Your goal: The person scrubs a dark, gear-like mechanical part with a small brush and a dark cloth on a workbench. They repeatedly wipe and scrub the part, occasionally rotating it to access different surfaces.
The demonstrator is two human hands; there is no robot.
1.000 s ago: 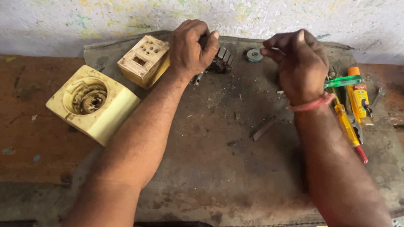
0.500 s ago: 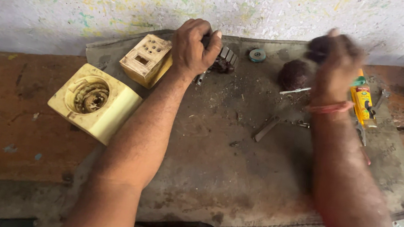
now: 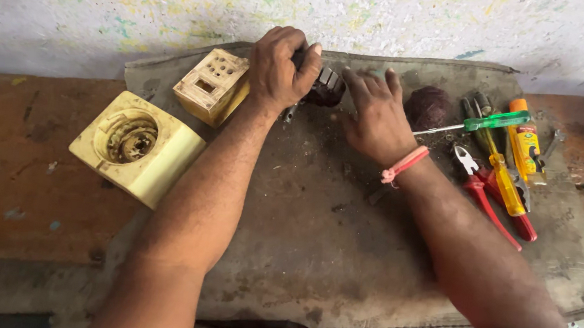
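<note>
Already stripped from its two yellowed plastic housing shells (image 3: 138,148), the dark metal motor core (image 3: 326,89) sits clenched in the left hand (image 3: 278,66) while the right hand (image 3: 376,115), fingers loose and empty, reaches beside it.

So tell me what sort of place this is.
Probably a small repair workshop: a grimy mat over a worn bench, pliers and screwdrivers laid out, an opened yellow housing, and the left hand gripping a dark metal part.

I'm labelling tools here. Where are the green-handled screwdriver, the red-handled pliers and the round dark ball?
green-handled screwdriver (image 3: 494,121), head view, on its green handle.
red-handled pliers (image 3: 489,204), head view, on a red handle.
round dark ball (image 3: 427,106), head view, on its top.
</note>
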